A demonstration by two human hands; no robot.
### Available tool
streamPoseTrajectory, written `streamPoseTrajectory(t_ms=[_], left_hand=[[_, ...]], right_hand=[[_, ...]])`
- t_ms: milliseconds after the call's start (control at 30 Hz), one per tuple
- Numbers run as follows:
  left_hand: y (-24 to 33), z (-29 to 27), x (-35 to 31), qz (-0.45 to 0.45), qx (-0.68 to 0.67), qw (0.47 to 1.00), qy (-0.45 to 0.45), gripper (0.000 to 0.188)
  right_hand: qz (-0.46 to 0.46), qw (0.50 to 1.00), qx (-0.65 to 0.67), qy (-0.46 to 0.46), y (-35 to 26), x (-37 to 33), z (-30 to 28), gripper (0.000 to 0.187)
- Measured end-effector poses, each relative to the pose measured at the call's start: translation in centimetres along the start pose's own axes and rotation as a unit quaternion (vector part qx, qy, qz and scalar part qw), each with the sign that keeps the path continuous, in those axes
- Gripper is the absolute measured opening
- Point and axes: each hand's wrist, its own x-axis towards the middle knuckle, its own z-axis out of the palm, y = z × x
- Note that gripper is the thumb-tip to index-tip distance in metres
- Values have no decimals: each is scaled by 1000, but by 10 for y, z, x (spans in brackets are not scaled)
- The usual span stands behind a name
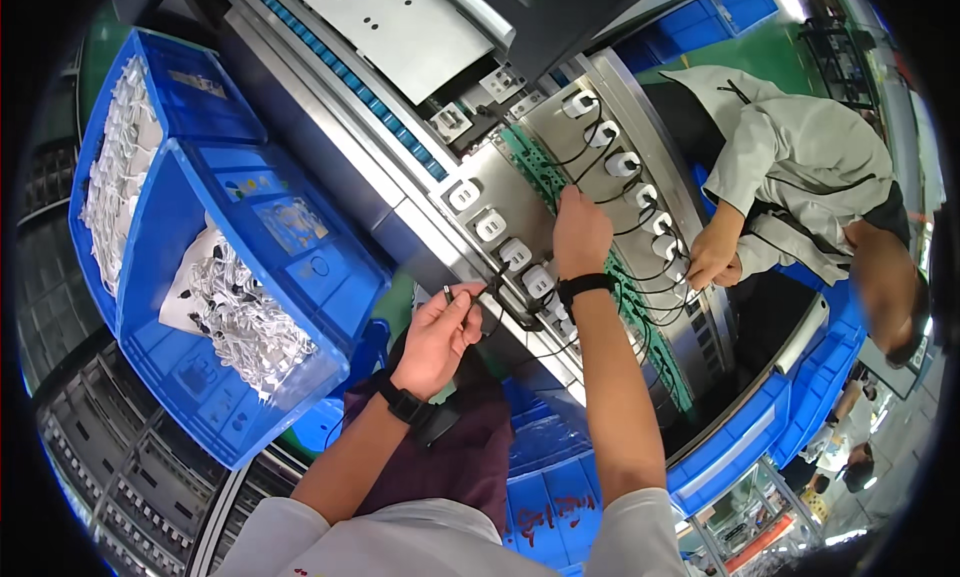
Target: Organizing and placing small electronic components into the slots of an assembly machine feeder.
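Note:
My left hand [438,339] is closed in a pinch on a black cable plug [448,293] with a metal tip, held up beside the metal bench edge. My right hand [582,233] reaches over the green strip of connectors [655,352], fingers drawn together at its side; what they grip, if anything, is hidden. Left of it runs a row of white charger blocks [490,226] with slots facing up. Another row of white charger blocks [622,164], on the right, has black cables [640,227] plugged in and trailing to the green strip.
A co-worker's hands [712,255] work at the right side of the line. Blue bins [235,307] of white cabled parts stand at left. A machine [400,32] stands at the far end. Blue crates [735,437] sit at the lower right.

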Motion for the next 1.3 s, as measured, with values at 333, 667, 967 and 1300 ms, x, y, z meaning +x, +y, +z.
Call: streamPoseTrajectory(t_ms=[333, 667, 967, 1300], left_hand=[[-1, 5, -5, 9, 80, 997, -3, 30], [-27, 9, -13, 30, 243, 970, 9, 26], [-6, -17, -11, -123, -92, 972, -178, 24], [-6, 25, -21, -52, 105, 993, 10, 10]], right_hand=[[-17, 975, 90, 201, -36, -55, -61, 19], [280, 750, 599, 20, -44, -133, -70, 20], [119, 976, 159, 89, 28, -47, -9, 15], [104, 991, 70, 36, 21, -40, -7, 14]])
